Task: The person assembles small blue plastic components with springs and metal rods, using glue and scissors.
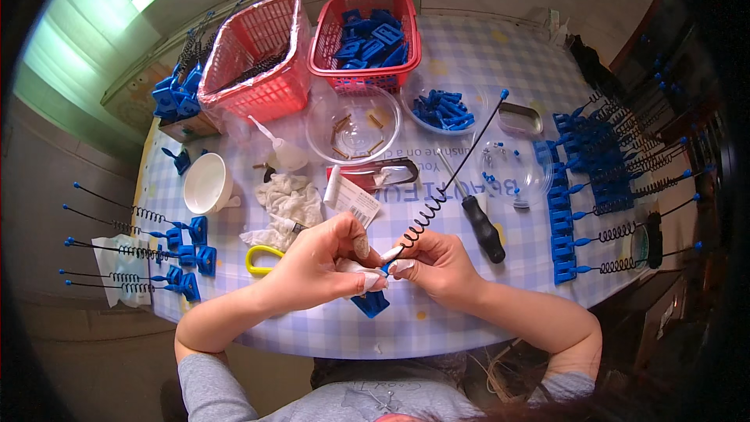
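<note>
Near the front edge of the table, my left hand and my right hand meet around the base of a black coiled wire. The wire slants up to the right and ends in a small blue tip. A blue clip shows below my left fingers. My left hand is closed on a small blue connector between clip and wire, mostly covered by fingers. With thumb and forefinger, my right hand pinches the coil's lower end. White wrapping covers some fingertips on both hands.
Red baskets stand at the back, one with blue clips. Clear bowls hold blue connectors and brass-coloured pins. A black-handled screwdriver, yellow-handled scissors and a white cup lie around. Assembled coiled clips line both sides.
</note>
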Motion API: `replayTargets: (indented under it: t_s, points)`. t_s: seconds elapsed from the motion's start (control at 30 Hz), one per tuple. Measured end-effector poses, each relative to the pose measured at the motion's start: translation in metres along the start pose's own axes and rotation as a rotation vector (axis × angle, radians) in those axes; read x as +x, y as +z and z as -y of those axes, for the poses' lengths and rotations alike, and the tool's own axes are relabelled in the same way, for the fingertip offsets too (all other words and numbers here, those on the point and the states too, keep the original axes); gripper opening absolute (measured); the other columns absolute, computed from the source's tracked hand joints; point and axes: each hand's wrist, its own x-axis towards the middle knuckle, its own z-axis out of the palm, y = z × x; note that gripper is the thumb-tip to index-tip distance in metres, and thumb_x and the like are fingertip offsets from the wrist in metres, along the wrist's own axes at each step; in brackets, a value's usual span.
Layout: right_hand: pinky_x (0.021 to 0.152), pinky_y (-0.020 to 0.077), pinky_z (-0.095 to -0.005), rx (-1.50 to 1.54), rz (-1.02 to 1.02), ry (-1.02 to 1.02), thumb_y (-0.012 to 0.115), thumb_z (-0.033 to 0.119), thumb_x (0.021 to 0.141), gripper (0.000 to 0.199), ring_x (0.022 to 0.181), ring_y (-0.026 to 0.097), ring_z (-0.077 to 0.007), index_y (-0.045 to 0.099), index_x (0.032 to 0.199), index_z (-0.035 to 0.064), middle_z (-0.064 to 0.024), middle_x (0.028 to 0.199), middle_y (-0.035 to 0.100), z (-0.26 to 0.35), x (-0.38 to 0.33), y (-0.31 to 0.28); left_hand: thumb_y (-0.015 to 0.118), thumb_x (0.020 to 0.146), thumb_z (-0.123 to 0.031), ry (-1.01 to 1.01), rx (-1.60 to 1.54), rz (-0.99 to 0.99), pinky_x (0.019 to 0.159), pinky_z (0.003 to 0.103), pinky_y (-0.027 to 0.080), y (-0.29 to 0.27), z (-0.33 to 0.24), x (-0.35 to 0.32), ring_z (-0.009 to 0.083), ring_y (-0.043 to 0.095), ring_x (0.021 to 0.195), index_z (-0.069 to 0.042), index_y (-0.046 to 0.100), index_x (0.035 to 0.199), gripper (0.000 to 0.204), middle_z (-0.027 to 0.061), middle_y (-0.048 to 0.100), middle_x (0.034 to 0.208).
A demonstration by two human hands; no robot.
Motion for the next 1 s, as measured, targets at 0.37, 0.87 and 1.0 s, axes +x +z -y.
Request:
replayTargets:
  t_s: [0.37,0.87,1.0]
  points:
    - [0.068,0.0413,-0.0216,-0.013,0.05,-0.061,0.057,0.0,0.077,0.01,0.077,0.049,-0.0067,0.055,0.087,0.0009,-0.0013,0.084,0.051,0.001,0.0,0.002,0.065,0.069,-0.002,-0.101,-0.088,0.035,0.061,0.022,0.046,-0.005,-0.002,0.006,0.0098,0.056,0.072,-0.002,0.039,0.084,0.03,0.0098,0.058,0.08]
    - [0.063,0.0385,-0.0209,0.179,0.085,0.054,0.059,0.004,0.076,0.01,0.073,0.048,-0.0081,0.059,0.086,0.0013,-0.0023,0.083,0.051,0.005,-0.002,-0.002,0.064,0.071,-0.005,-0.131,-0.371,0.128,0.058,0.02,0.042,-0.01,0.011,0.01,0.0089,0.055,0.07,-0.004,0.037,0.083,0.03,0.0092,0.059,0.078]
    - [0.064,0.039,-0.0216,0.244,0.114,0.066,0.06,0.009,0.076,0.014,0.073,0.048,-0.0094,0.059,0.087,0.0003,-0.0034,0.083,0.051,0.006,-0.002,-0.004,0.06,0.076,-0.005,0.097,0.017,-0.05,0.063,0.023,0.045,-0.012,0.009,0.008,0.0082,0.054,0.072,0.002,0.046,0.084,0.018,0.0054,0.056,0.076]
